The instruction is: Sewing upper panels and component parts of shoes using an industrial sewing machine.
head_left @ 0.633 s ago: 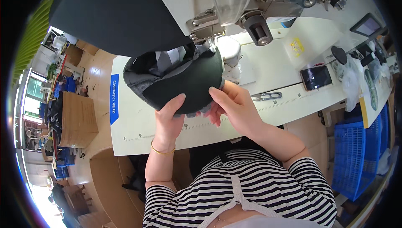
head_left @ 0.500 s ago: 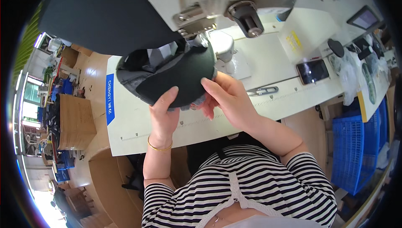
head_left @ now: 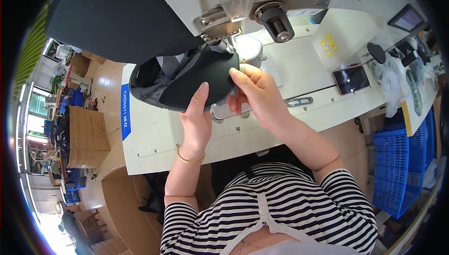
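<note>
A dark cap-like piece with a smooth curved black panel and a greyish inside sits under the needle area of the sewing machine. My left hand grips its near edge, thumb on top and fingers hidden underneath. To the right, my right hand pinches the right edge of the same piece between thumb and fingers, close to the presser foot. The underside of the piece cannot be seen.
Thread snips and a phone lie on the white sewing table. A large dark panel hangs at upper left. Blue crates stand at right, a cardboard box at left.
My left hand has slid right and slightly up along the edge. My right hand has risen a little. The cap-like piece has turned and moved slightly up at its near edge.
</note>
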Action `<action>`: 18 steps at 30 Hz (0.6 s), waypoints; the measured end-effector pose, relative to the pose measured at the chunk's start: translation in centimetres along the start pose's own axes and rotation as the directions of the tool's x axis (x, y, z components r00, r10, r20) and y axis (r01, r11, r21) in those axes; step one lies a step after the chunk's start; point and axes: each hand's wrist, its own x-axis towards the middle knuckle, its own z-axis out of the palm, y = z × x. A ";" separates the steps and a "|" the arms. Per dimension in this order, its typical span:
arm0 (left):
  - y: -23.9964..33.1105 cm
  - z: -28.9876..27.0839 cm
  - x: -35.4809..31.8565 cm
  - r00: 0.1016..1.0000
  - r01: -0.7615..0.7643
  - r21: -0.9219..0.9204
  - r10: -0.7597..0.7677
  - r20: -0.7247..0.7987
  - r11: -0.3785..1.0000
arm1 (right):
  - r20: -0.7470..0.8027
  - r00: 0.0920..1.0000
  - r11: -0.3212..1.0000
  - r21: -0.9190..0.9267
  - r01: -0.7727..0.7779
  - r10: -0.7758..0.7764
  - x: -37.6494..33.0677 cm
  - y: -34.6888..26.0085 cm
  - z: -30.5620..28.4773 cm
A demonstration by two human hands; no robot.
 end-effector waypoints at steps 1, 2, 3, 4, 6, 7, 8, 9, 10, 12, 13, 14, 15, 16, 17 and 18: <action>-0.2 0.1 0.1 1.000 -0.001 0.006 0.001 -0.022 1.000 | -0.006 1.000 1.000 0.002 0.010 -0.010 0.1 0.1 0.0; -0.3 0.3 0.1 1.000 -0.001 0.006 0.002 -0.022 1.000 | -0.012 1.000 1.000 0.003 0.019 -0.019 0.2 0.1 0.0; -0.3 0.4 0.1 0.999 0.017 -0.019 -0.017 -0.030 1.000 | -0.012 1.000 1.000 0.003 0.020 -0.020 0.2 0.2 0.0; -0.4 0.6 0.2 0.999 0.035 -0.044 -0.037 -0.039 0.998 | -0.009 1.000 1.000 0.023 0.012 -0.012 0.3 0.2 0.0; -0.7 1.0 0.3 0.998 0.037 -0.022 -0.038 -0.058 0.999 | -0.005 1.000 0.999 0.044 0.005 -0.004 0.2 0.2 0.0; -0.8 1.1 0.4 0.996 0.040 0.001 -0.040 -0.077 0.999 | -0.005 1.000 0.999 0.039 0.005 -0.005 0.3 0.1 -0.1; -1.0 1.3 0.4 0.996 0.039 0.005 -0.039 -0.078 0.999 | -0.006 1.000 0.999 0.035 0.005 -0.005 0.3 0.1 -0.1; -1.2 1.6 0.4 0.998 0.008 0.048 -0.004 -0.069 0.999 | -0.004 1.000 0.999 0.039 0.006 -0.006 0.3 0.1 -0.2; -1.3 1.8 0.4 0.998 -0.025 0.090 0.030 -0.057 0.996 | -0.009 1.000 1.000 0.027 0.004 -0.004 0.3 -0.1 -0.2; -1.5 2.2 0.4 0.997 -0.012 0.104 0.020 -0.078 0.995 | -0.013 1.000 1.000 0.019 0.004 -0.003 0.3 -0.3 0.0; -1.7 2.5 0.3 0.995 0.004 0.110 0.007 -0.101 0.994 | -0.011 1.000 1.000 -0.001 0.005 -0.005 0.2 -0.3 0.0; -2.0 2.9 0.3 0.988 -0.007 0.138 0.028 -0.155 0.990 | -0.009 1.000 1.000 -0.022 0.007 -0.007 0.2 -0.3 -0.1; -1.9 3.4 0.4 0.988 -0.007 0.138 0.028 -0.154 0.990 | -0.009 1.000 1.000 -0.021 0.007 -0.008 0.3 -0.1 0.0; -1.5 4.3 0.4 0.987 -0.029 0.101 0.044 -0.153 0.994 | -0.019 1.000 0.999 -0.030 0.021 -0.022 0.4 0.1 -0.2; -1.4 4.8 0.5 0.987 -0.050 0.063 0.059 -0.152 0.997 | -0.029 0.999 0.999 -0.039 0.035 -0.036 0.5 0.2 -0.3; -1.6 5.1 0.7 0.987 -0.048 0.061 0.057 -0.150 0.997 | -0.032 0.999 0.999 -0.041 0.034 -0.035 0.5 0.2 -0.4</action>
